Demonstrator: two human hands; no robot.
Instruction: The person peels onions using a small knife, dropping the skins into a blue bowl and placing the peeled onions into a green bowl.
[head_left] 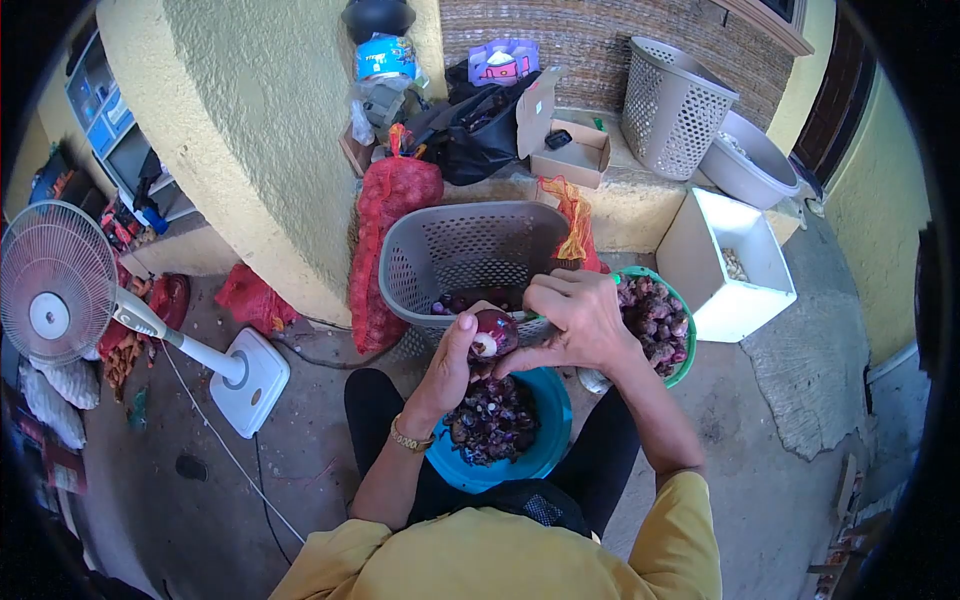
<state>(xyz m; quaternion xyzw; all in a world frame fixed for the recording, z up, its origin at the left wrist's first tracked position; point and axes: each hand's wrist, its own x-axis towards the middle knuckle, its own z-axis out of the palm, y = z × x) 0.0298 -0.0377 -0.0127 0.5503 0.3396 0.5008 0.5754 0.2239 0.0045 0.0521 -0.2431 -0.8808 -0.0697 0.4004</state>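
Over a blue basin of dark onion skins and trimmings, my left hand grips a red onion. A pale cut patch shows on the onion's lower side. My right hand is closed beside it, around what looks like a small knife with a green part showing; my fingers hide most of it. The right thumb lies close under the onion. Just beyond my hands stands a grey perforated basket with several onions at its bottom. To the right, a green-rimmed basin holds unpeeled onions.
A full red mesh sack leans left of the basket. A white box stands at right, below another grey basket on the ledge. At left is a pedestal fan, its cord crossing the floor. Another mesh sack stands behind the basket.
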